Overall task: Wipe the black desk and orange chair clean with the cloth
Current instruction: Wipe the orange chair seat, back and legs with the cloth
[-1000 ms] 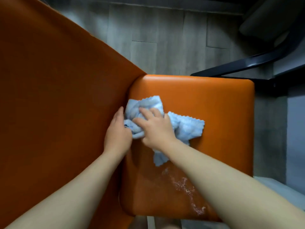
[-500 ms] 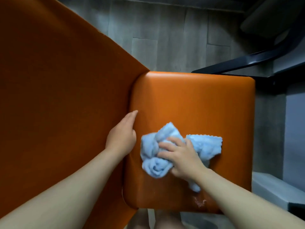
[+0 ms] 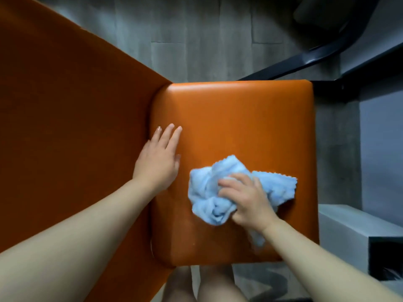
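The orange chair's seat fills the middle of the head view, with its orange backrest rising at the left. A crumpled light blue cloth lies on the seat's near right part. My right hand grips the cloth, fingers curled into its folds, and presses it on the seat. My left hand rests flat on the seat next to the backrest, fingers straight. A black desk frame shows at the upper right.
Grey wood-pattern floor lies beyond the chair. A pale grey box or ledge stands to the right of the seat. My knees are just below the seat's front edge.
My right hand has dragged the cloth from the seat's back left corner toward the near right. My left hand has slid from the crease onto the seat and flattened out.
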### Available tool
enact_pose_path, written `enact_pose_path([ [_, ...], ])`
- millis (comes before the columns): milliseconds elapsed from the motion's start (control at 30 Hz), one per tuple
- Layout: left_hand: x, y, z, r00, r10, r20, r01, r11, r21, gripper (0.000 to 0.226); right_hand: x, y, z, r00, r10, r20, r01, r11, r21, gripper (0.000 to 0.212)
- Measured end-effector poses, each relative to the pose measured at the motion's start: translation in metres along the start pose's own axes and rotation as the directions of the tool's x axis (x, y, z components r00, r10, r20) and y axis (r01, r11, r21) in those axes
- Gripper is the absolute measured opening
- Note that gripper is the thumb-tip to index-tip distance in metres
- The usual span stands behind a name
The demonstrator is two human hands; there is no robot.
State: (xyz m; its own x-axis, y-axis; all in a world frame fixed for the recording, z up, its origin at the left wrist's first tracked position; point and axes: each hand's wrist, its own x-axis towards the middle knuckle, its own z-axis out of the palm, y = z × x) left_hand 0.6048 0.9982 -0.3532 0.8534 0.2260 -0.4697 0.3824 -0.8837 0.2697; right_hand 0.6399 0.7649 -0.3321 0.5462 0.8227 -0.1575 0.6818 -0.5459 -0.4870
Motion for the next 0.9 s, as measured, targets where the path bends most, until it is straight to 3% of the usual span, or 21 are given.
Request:
enact_pose_path([
  [33,0.003,0.003,0.001,1.000,0.021,0.005,-0.021,1.000,0.018,0.065,0.009,0.016,-0.010,0.993,0.048,-0.106,-0.051,0.998,-0.032,0.026],
  [100,0.010,0.010,0.005,0.998,0.053,0.015,-0.054,0.998,0.045,0.064,0.039,0.051,-0.034,0.900,0.336,-0.278,-0.359,0.933,-0.036,0.037],
  [167,0.018,0.019,0.011,0.996,0.086,0.033,-0.088,0.993,0.080,0.064,0.074,0.087,-0.055,0.736,0.608,-0.298,-0.646,0.762,-0.039,0.050],
  [233,0.023,0.030,0.015,0.993,0.105,0.058,-0.111,0.987,0.116,0.065,0.086,0.095,-0.057,0.665,0.707,-0.240,-0.736,0.675,-0.049,0.051],
  [333,0.020,0.043,0.022,0.989,0.103,0.110,-0.118,0.984,0.136,0.063,0.051,0.055,-0.022,0.705,0.684,-0.185,-0.701,0.713,-0.033,0.043],
  [400,0.013,0.048,0.027,0.985,0.091,0.149,-0.113,0.983,0.145,0.062,0.009,0.012,0.001,0.782,0.610,-0.127,-0.614,0.789,0.007,0.040],
  [467,0.006,0.048,0.030,0.982,0.092,0.162,-0.120,0.979,0.168,0.061,-0.019,-0.003,0.009,0.815,0.545,-0.199,-0.529,0.838,0.130,0.038],
  [533,0.002,0.046,0.033,0.982,0.097,0.165,-0.128,0.975,0.184,0.061,-0.023,0.014,0.000,0.703,0.577,-0.416,-0.536,0.814,0.223,0.034],
  [600,-0.002,0.047,0.037,0.982,0.094,0.162,-0.125,0.973,0.196,0.061,-0.012,0.046,-0.018,0.484,0.709,-0.513,-0.701,0.665,0.257,0.032],
  [667,-0.007,0.049,0.042,0.984,0.085,0.159,-0.116,0.973,0.198,0.062,0.000,0.074,-0.028,0.307,0.845,-0.437,-0.855,0.447,0.264,0.037],
  [700,-0.010,0.050,0.044,0.984,0.085,0.157,-0.115,0.973,0.199,0.062,0.002,0.078,-0.028,0.285,0.883,-0.374,-0.882,0.394,0.259,0.037],
  [733,-0.013,0.052,0.045,0.984,0.086,0.155,-0.116,0.973,0.198,0.063,0.000,0.073,-0.025,0.308,0.893,-0.328,-0.885,0.396,0.247,0.035],
  [833,-0.023,0.057,0.050,0.982,0.085,0.168,-0.117,0.974,0.193,0.063,-0.027,0.034,0.001,0.471,0.862,-0.185,-0.836,0.504,0.218,0.027],
  [900,-0.031,0.059,0.053,0.981,0.078,0.177,-0.112,0.975,0.191,0.063,-0.053,0.011,0.005,0.577,0.800,-0.163,-0.751,0.598,0.281,0.019],
])
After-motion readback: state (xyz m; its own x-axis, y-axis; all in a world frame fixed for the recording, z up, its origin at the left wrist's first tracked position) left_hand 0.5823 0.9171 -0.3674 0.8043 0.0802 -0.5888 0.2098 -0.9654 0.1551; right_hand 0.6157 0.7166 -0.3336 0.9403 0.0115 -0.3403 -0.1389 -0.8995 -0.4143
